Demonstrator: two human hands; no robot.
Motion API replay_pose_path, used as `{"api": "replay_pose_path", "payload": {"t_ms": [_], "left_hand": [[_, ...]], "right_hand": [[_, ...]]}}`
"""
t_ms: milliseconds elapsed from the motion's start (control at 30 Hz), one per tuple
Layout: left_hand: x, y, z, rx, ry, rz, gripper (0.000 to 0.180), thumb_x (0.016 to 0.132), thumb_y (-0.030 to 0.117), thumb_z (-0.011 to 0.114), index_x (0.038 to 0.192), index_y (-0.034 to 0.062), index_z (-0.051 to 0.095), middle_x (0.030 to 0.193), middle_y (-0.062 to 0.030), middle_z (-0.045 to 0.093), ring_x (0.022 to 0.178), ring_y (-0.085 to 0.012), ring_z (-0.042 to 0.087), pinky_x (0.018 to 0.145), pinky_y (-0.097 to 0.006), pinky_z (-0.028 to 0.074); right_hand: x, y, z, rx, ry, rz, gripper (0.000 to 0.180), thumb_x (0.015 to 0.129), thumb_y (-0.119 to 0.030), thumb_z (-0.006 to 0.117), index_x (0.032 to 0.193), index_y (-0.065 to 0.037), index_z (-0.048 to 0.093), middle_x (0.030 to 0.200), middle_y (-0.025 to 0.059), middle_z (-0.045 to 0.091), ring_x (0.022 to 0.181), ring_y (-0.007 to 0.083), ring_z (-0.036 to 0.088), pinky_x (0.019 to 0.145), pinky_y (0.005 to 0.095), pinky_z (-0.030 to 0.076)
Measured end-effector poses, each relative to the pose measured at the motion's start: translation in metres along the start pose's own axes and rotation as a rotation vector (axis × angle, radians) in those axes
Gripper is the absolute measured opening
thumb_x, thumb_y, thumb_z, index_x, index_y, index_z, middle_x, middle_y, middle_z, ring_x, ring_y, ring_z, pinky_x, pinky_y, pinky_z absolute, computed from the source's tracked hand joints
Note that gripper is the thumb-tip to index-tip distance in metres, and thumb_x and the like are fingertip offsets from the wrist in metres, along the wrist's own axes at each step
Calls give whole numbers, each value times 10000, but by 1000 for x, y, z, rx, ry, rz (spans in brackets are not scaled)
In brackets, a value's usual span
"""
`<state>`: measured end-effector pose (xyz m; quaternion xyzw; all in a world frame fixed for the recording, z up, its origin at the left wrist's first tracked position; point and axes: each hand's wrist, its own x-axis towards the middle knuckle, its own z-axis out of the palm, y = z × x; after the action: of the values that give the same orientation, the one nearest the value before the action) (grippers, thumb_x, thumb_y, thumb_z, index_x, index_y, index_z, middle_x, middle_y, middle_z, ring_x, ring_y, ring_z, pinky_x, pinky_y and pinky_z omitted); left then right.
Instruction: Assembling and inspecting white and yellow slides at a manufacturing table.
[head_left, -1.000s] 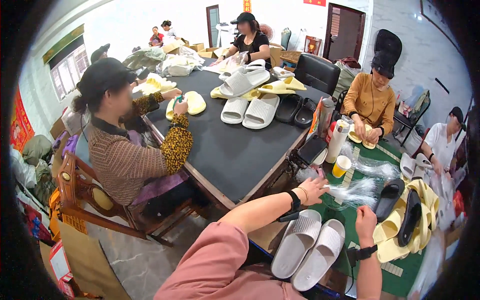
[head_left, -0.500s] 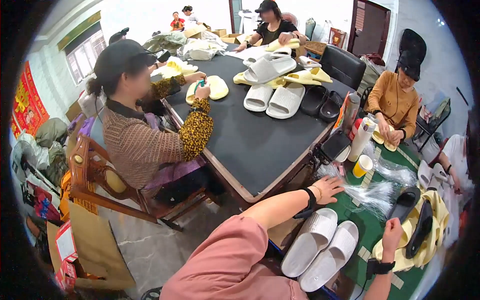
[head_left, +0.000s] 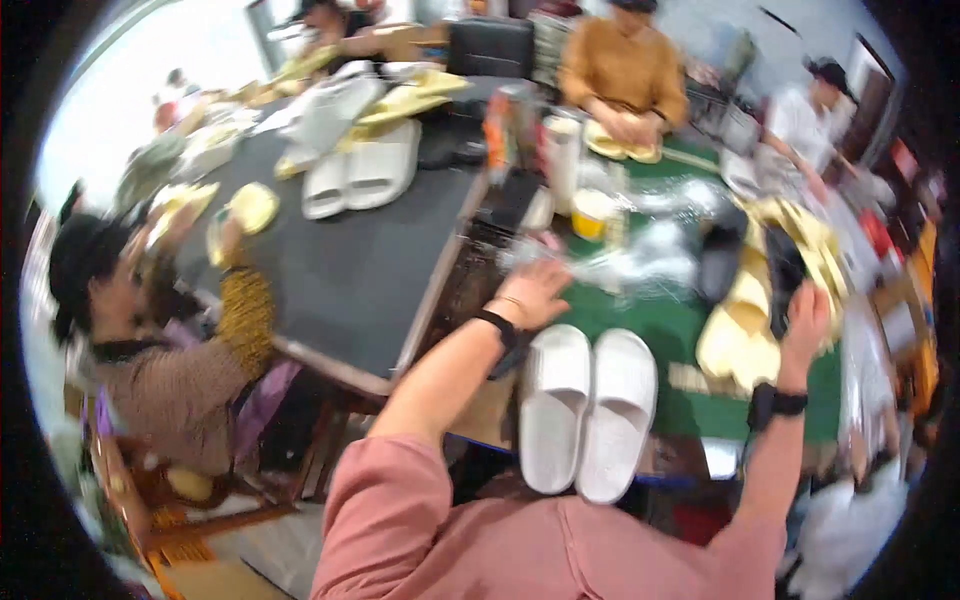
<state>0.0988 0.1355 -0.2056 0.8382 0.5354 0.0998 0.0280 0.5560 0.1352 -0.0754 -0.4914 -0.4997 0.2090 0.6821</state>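
Note:
My left hand [head_left: 536, 293] reaches over the green table [head_left: 640, 370], its fingers stretched out beside a bundle of clear plastic strands [head_left: 645, 265]. Whether it touches the strand ends is blurred. My right hand [head_left: 805, 318] is raised at the right, fingers curled closed, in front of a heap of yellow slippers [head_left: 738, 345] and black slippers [head_left: 785, 265]. Anything small inside it is too blurred to make out. Between my arms a pair of white slippers [head_left: 618, 415] lies side by side at the near table edge, toes pointing away.
A yellow-and-white cup [head_left: 592, 215] and a white bottle [head_left: 562, 165] stand past my left hand. On the dark table [head_left: 340, 270] lie white slippers [head_left: 382, 165] and yellow ones. Co-workers sit at the left, across the table and at the right, some handling yellow slippers.
My view has swung to the right, so the scene sits further left. My left hand stays by the strands with fingers spread; my right stays curled near the heap.

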Motion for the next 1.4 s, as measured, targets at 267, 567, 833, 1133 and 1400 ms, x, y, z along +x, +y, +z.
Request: {"api": "replay_pose_path", "payload": {"t_ms": [267,567,833,1133,1400], "left_hand": [[5,15,-36,181,-43,19,570,838,376,668,1345,149,539,1533,-144,295,1409,-331,273,1138,-522,230],[-61,131,-124,-1300,-238,-165,477,959,131,558,1395,-17,430,852,-54,652,656,-73,568,602,-212,475],[-113,131,-130,-1646,119,-556,274,1020,192,471,1047,-26,636,726,-7,579,555,-48,455,490,-188,337],[-182,145,-97,-1201,-596,-592,493,1026,352,429,964,-56,699,694,-66,673,526,-67,472,477,-221,363],[-187,148,-69,-1405,-1289,-647,570,1002,448,449,850,-37,706,541,-63,581,394,-47,338,371,-222,212]], "right_hand": [[-39,-64,3,15,11,-130,88,961,-120,565,963,-43,607,776,-10,587,662,38,500,602,178,411],[-147,-70,44,-385,-592,-622,141,756,-22,692,870,-55,615,823,85,609,752,281,600,655,363,495],[-213,-42,49,-343,-860,-693,138,704,-78,661,818,-76,583,767,38,560,745,220,568,630,340,474],[-250,-34,27,-214,-1060,-615,149,632,-79,626,763,-65,556,746,34,525,683,207,545,568,328,461],[-251,-29,29,-221,-1211,-562,117,654,-107,621,726,-83,533,702,24,496,679,214,531,568,340,456]]}}
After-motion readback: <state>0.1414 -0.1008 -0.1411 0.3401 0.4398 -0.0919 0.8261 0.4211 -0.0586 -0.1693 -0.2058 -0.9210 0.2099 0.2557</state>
